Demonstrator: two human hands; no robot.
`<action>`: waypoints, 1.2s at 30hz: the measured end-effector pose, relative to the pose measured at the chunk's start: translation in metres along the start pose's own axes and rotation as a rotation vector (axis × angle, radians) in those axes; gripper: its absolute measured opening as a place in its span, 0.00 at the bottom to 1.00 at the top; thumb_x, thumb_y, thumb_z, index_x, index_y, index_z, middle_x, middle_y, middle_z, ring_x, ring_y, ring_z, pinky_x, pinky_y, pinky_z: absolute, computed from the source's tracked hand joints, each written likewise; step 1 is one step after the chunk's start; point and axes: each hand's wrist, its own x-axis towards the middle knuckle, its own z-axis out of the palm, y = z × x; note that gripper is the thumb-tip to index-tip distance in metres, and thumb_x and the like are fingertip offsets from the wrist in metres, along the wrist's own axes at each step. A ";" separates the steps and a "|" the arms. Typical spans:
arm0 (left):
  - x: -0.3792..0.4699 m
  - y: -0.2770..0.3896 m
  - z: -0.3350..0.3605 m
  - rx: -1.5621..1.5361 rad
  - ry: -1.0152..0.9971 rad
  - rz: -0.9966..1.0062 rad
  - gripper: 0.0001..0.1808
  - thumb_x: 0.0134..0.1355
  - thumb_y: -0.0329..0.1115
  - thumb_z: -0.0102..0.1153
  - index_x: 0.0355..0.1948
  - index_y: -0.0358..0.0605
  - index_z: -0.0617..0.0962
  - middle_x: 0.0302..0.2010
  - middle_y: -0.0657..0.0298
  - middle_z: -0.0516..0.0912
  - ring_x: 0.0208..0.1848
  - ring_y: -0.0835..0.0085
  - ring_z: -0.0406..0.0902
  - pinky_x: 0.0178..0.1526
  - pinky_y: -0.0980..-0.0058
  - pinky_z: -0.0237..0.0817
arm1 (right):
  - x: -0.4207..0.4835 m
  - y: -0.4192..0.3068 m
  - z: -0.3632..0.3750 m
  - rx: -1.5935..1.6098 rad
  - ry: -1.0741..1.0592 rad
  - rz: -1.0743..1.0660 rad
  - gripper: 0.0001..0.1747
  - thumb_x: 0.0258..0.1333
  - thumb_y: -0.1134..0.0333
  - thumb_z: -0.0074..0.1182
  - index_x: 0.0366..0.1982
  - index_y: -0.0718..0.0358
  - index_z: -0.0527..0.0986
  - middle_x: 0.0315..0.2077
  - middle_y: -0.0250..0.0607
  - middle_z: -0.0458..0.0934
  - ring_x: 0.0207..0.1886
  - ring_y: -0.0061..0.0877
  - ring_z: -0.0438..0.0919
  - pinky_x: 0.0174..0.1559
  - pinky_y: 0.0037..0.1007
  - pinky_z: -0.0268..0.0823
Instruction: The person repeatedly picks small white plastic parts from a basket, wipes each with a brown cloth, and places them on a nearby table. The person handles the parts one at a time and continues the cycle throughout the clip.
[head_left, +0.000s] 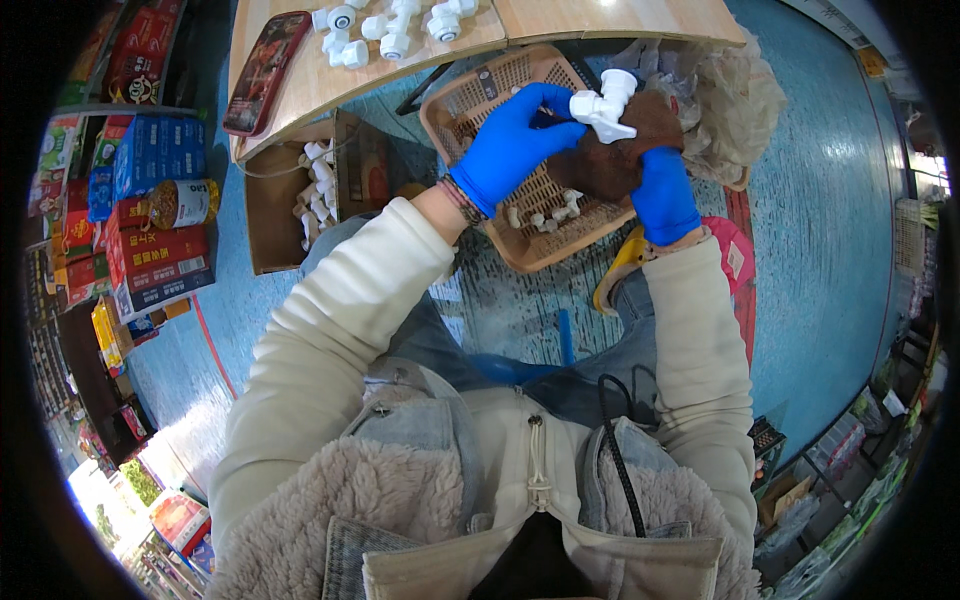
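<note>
A white plastic angle valve (609, 105) with a small lever handle is up over the basket. My left hand (521, 139), in a blue glove, pinches its left end between thumb and fingers. In my right hand (664, 191), also gloved in blue, is a brown cloth (615, 157), bunched behind and below the valve. The cloth hides most of my right fingers. Beneath both hands stands a tan slotted plastic basket (525, 259) with several small white fittings (559, 214) inside.
Ahead is a wooden tabletop (292, 90) bearing several white valves (394, 34) and a phone (266, 75). Under its left side, a cardboard box (274, 225) holds more white parts (319, 187). Plastic bags (731, 97) lie right of the basket. Packaged goods (161, 247) stand at left.
</note>
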 end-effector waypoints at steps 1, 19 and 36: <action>0.000 0.001 0.000 0.209 0.064 0.037 0.21 0.54 0.29 0.56 0.50 0.41 0.69 0.41 0.59 0.75 0.41 0.70 0.76 0.45 0.73 0.68 | -0.001 -0.001 0.000 0.001 0.001 -0.004 0.26 0.46 0.73 0.52 0.51 0.61 0.67 0.48 0.47 0.69 0.52 0.38 0.67 0.52 0.31 0.61; 0.011 -0.006 -0.027 -0.700 -0.010 -0.246 0.19 0.62 0.44 0.45 0.47 0.41 0.71 0.40 0.58 0.77 0.41 0.66 0.76 0.45 0.69 0.69 | 0.027 0.038 0.024 0.007 0.143 0.006 0.20 0.55 0.65 0.45 0.51 0.58 0.67 0.48 0.45 0.69 0.50 0.36 0.68 0.51 0.35 0.60; -0.004 0.034 -0.039 0.101 0.180 0.256 0.15 0.57 0.38 0.52 0.43 0.40 0.74 0.40 0.59 0.77 0.41 0.69 0.75 0.46 0.74 0.66 | 0.009 0.060 -0.002 -0.119 0.261 -0.011 0.22 0.60 0.67 0.39 0.57 0.61 0.59 0.55 0.45 0.62 0.56 0.32 0.64 0.56 0.30 0.58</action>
